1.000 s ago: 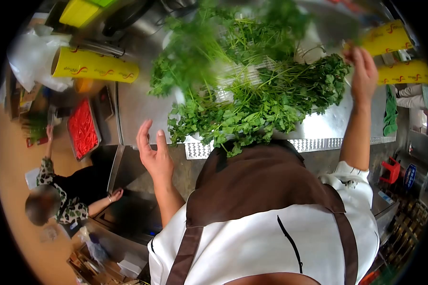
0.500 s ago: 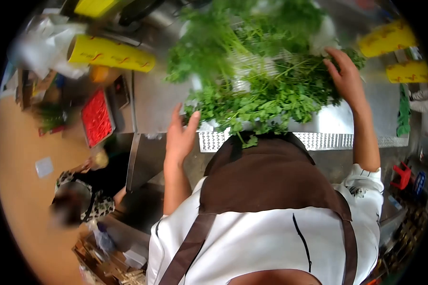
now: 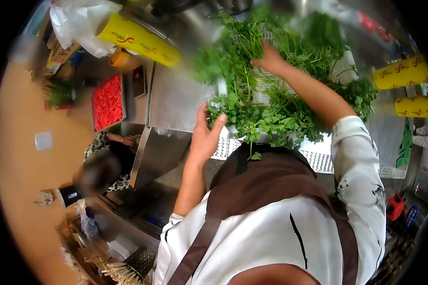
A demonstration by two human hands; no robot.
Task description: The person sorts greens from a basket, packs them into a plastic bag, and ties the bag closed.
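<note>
Leafy cilantro (image 3: 271,121) lies over a white plastic basket (image 3: 345,69) on the steel counter, with leaves hanging past its front edge. My left hand (image 3: 208,135) is at the basket's near left corner, beside the leaves, its thumb and fingers apart. Reaching across the basket, my right hand (image 3: 272,59) has its thumb and fingers around cilantro stems at the far left part. Leaves partly cover those fingertips.
Yellow rolls (image 3: 138,40) stand at left, and more yellow rolls (image 3: 402,71) at right. A tray of red strips (image 3: 108,102) sits left of the counter (image 3: 173,99). Another person (image 3: 100,171) is at lower left. A green cloth (image 3: 405,142) hangs at right.
My right hand has moved from the basket's right side to the left across it, into the cilantro stems. My left hand stays at the near left corner. The view has shifted.
</note>
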